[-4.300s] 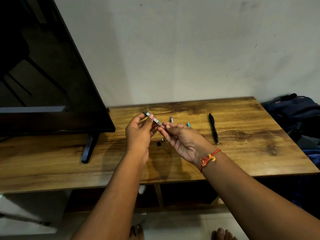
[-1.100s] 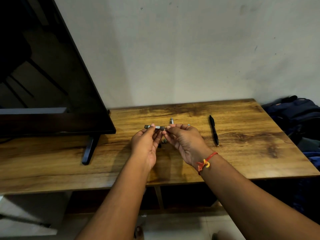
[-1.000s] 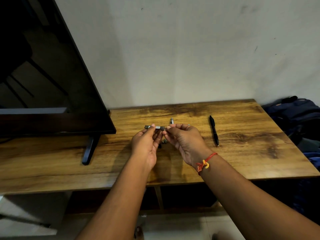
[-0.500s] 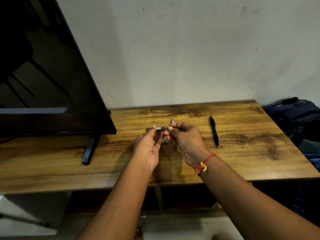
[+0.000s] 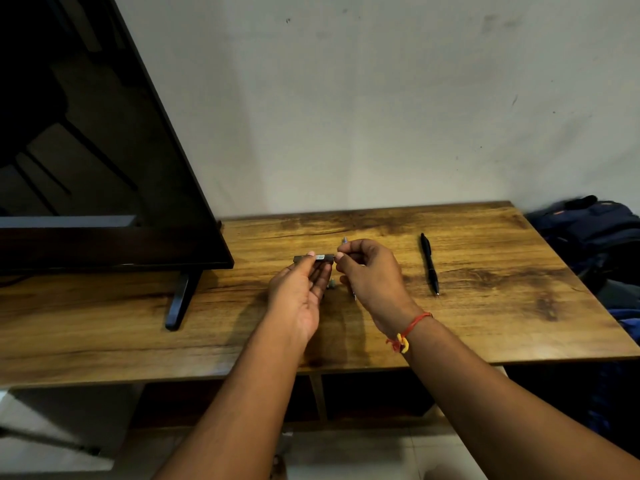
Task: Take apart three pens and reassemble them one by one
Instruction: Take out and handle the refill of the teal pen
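— Wooden table point(image 5: 485, 306) against a pale, scuffed wall, seen from head height looking down. Held level just above its middle: a short, dark grey pen barrel point(image 5: 313, 258) with a pale label.

— And the hands?

— Left hand point(image 5: 301, 289) palm-up, thumb and fingers curled round the barrel's left half. Right hand point(image 5: 370, 275) curled, thumb and forefinger pinching at the barrel's right end. Impossible to tell of any smaller piece between those fingertips.

— Handling?

— Judged light, stiff and smooth, probably slippery plastic. Best gripped mid-length with one hand, the end worked by the fingertips of the other. Small inner pieces likely easy to drop; gentle turning advised, no bending.

— Around it?

— On the wood below the hands, small pen parts point(image 5: 331, 283), too tiny to name. Half hidden behind the right hand, another pen point(image 5: 344, 240), only its ends showing. Well apart to the right, a whole black pen point(image 5: 429, 263), untouched. Far left, a large dark television point(image 5: 104, 168) on a slim black foot point(image 5: 178, 299). Off the table's right edge, a dark blue bag point(image 5: 588, 230).

— In the way?

— Nothing between hands and barrel. Loose parts directly underneath, though: risky to lower the hands or sweep sideways without looking.
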